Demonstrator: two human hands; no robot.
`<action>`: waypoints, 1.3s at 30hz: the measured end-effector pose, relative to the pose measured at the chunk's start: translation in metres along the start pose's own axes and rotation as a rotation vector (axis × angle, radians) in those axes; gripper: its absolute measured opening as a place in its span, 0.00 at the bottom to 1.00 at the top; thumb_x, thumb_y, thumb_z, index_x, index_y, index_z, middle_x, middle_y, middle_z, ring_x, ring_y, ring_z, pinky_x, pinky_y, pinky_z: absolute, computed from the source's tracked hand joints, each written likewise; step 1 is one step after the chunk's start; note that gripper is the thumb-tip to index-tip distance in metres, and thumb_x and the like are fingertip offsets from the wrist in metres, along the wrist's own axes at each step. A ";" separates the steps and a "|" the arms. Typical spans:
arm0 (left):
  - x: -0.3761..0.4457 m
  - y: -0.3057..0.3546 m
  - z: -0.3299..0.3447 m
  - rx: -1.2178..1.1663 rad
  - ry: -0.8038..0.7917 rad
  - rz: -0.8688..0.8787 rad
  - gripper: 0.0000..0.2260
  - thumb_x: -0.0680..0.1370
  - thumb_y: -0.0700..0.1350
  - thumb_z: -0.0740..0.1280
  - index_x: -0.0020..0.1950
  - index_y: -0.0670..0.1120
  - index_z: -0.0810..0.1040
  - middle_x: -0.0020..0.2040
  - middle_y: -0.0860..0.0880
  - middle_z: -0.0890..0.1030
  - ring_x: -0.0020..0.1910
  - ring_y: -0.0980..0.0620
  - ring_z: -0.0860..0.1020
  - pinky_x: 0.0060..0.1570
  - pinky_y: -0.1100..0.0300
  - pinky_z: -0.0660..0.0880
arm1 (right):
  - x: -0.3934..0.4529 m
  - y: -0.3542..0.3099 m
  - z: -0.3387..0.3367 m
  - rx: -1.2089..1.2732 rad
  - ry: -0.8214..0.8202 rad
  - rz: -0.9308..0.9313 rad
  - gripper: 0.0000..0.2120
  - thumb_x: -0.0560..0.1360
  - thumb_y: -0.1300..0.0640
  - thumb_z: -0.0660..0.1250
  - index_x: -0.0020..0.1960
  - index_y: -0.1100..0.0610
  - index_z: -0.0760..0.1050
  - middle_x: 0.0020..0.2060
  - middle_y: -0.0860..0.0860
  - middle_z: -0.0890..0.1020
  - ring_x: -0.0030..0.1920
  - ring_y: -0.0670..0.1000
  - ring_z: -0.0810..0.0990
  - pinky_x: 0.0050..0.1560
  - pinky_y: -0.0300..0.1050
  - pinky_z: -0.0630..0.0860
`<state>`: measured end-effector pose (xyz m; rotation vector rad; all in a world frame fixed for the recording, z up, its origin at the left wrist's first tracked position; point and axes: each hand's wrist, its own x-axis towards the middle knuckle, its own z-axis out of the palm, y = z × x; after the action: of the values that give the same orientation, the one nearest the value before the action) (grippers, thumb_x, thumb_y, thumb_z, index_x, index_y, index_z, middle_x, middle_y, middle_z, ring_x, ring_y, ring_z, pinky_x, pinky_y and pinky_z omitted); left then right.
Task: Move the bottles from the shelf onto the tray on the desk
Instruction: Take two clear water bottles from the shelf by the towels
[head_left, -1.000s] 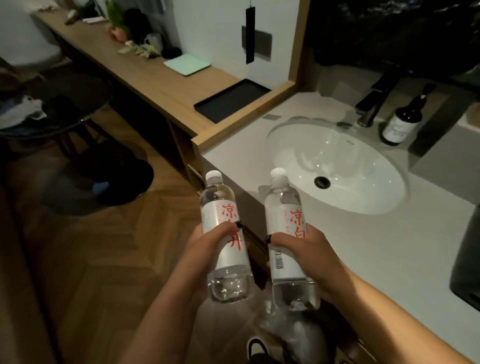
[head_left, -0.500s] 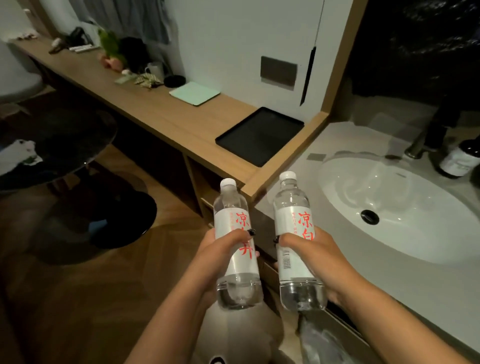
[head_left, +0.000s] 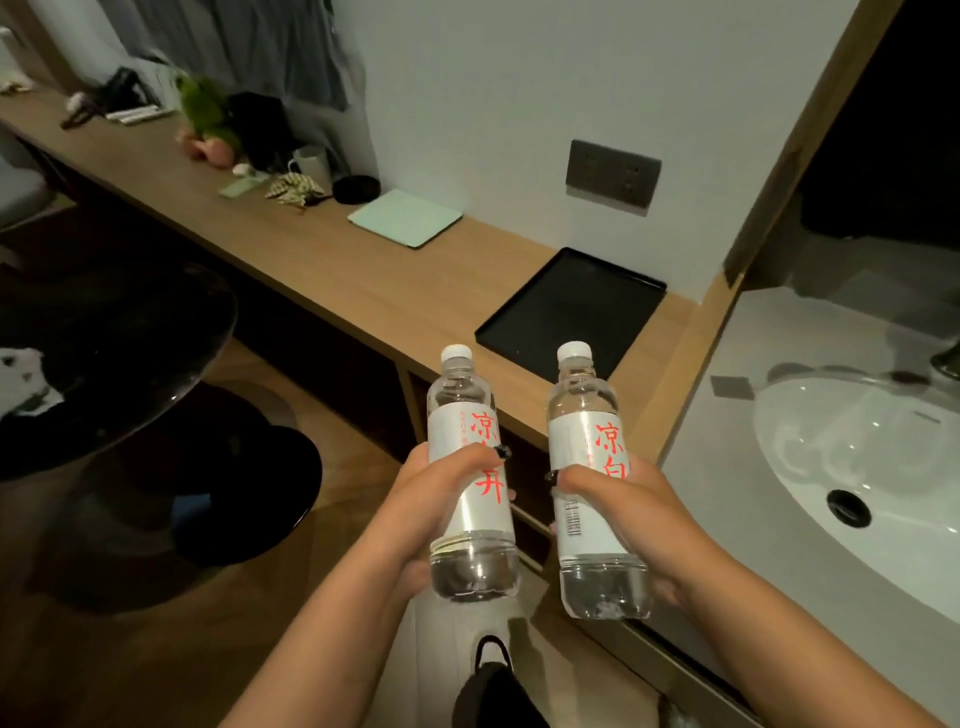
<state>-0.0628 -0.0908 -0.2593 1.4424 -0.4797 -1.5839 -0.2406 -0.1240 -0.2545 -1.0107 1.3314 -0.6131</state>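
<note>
Fingers (head_left: 470, 457) of the left hand (head_left: 431, 499) are curling round the label of the left bottle (head_left: 470, 478), and the fingers (head_left: 587, 475) of the right hand (head_left: 639, 509) are wrapping the right bottle (head_left: 592, 483) the same way, so each hand is gripping 1 bottle at mid-height, probably because the labelled waist is giving the firmest hold on a smooth, water-filled body. Both bottles are standing close to upright with their white caps up, held side by side but apart in the air, which is keeping them ready to be set down on their bases without any turning. They are hanging in front of the wooden tabletop (head_left: 322, 265), not yet over it, and nothing is touching them but the hands. Just beyond the caps the black tray (head_left: 519, 317) is lying at the tabletop's right end against the wall, and it is holding nothing, so both placements are still to come. Further along the tabletop a pale green pad (head_left: 405, 218) is lying, and to the right a white sink (head_left: 810, 467) is sitting in its counter.
</note>
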 end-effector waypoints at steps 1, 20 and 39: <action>0.011 0.008 -0.004 -0.003 0.008 -0.001 0.24 0.70 0.42 0.72 0.64 0.47 0.68 0.52 0.36 0.81 0.43 0.42 0.83 0.38 0.51 0.79 | 0.013 -0.007 0.005 -0.001 0.001 0.002 0.15 0.67 0.58 0.73 0.52 0.52 0.72 0.44 0.61 0.83 0.43 0.61 0.84 0.47 0.61 0.81; 0.195 0.171 -0.096 -0.041 -0.135 -0.096 0.22 0.70 0.40 0.70 0.62 0.39 0.71 0.42 0.37 0.79 0.33 0.45 0.80 0.32 0.55 0.78 | 0.194 -0.130 0.116 0.037 0.112 0.045 0.18 0.66 0.56 0.73 0.52 0.52 0.72 0.47 0.58 0.81 0.45 0.58 0.83 0.44 0.54 0.83; 0.373 0.276 -0.087 -0.032 -0.256 -0.197 0.24 0.62 0.46 0.75 0.55 0.40 0.74 0.40 0.40 0.81 0.35 0.44 0.81 0.35 0.55 0.78 | 0.350 -0.189 0.119 0.271 0.308 0.052 0.17 0.71 0.51 0.69 0.57 0.54 0.72 0.48 0.61 0.81 0.46 0.60 0.83 0.48 0.56 0.82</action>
<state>0.1539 -0.5095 -0.2778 1.3006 -0.4681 -1.9391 -0.0285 -0.4809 -0.2719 -0.6766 1.4894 -0.9097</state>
